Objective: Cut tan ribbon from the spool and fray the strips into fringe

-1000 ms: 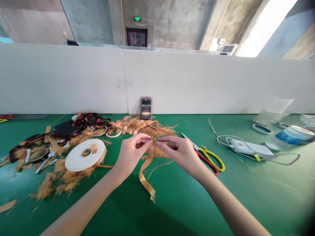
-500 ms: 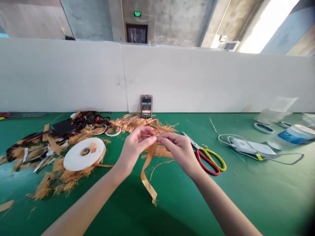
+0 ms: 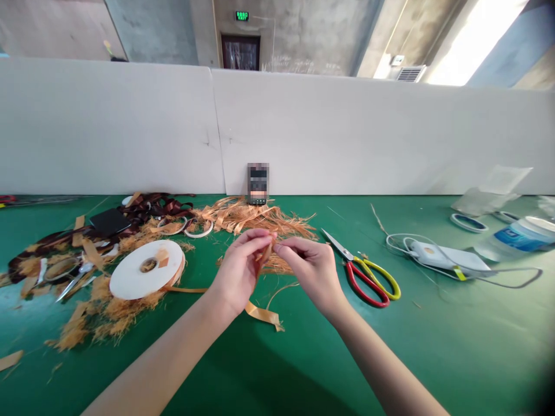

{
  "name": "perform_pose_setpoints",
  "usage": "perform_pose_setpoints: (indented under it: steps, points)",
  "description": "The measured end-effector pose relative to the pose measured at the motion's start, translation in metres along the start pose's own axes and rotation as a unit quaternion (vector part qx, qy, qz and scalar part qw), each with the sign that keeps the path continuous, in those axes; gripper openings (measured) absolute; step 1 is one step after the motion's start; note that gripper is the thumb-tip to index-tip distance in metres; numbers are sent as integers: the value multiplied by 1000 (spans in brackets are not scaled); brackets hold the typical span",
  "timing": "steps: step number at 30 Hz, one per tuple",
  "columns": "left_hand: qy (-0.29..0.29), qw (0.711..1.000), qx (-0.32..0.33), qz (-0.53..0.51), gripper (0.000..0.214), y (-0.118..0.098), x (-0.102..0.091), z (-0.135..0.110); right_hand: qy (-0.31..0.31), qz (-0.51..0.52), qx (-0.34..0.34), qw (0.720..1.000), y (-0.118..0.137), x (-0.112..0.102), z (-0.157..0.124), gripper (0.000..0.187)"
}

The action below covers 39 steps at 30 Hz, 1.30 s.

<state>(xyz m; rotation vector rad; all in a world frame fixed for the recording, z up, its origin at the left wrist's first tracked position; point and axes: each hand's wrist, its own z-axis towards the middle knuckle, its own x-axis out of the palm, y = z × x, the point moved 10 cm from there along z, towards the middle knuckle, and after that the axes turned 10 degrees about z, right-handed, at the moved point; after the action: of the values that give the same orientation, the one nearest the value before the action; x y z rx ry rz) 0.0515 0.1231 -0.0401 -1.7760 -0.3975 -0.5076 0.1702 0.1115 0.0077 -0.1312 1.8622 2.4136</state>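
A strip of orange-tan ribbon (image 3: pixel 263 314) runs through my left hand (image 3: pixel 241 267), which is closed around it. Its frayed end hangs out below the palm over the green table. My right hand (image 3: pixel 313 271) pinches the upper part of the ribbon between thumb and forefinger, the fingertips of both hands almost touching. Behind the hands lies a heap of fringed ribbon strips (image 3: pixel 243 215). To the left, a white ribbon spool (image 3: pixel 145 270) rests on its side with a length of ribbon trailing toward my left wrist. Scissors (image 3: pixel 366 276) with red and yellow handles lie right of my right hand.
A phone (image 3: pixel 258 184) leans on the white partition (image 3: pixel 347 133). Dark ribbon (image 3: pixel 151 209), frayed scraps and small scissors (image 3: pixel 74 282) clutter the left. At right are a white power bank-like box (image 3: pixel 448 258) with a cable, a plastic bottle (image 3: pixel 515 240) and tape rings.
My left hand has closed further around the ribbon, now covering its middle. The dangling end has drawn upward and swung slightly right. The view has tilted down a little.
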Motion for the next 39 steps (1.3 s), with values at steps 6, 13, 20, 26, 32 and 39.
perform_pose_setpoints:
  steps: [6,13,20,26,32,39]
  points:
    - [37,988,59,137,26,-8,-4,3,-19,10,6,1000,-11,-9,7,23]
    - [6,948,117,297,21,-19,-8,3,41,-31,26,998,-17,-4,18,22]
    - [-34,892,175,415,13,-30,-7,-3,37,-166,-18,985,-4,-6,25,12]
    - [-43,863,195,464,10,-31,-8,-9,-117,-212,-56,969,-3,-46,38,17]
    - [-14,881,175,440,12,-21,-19,-3,-141,-79,-21,987,-30,-73,53,14]
    - [-10,892,150,426,15,-18,-20,2,100,107,75,986,-39,-16,43,34]
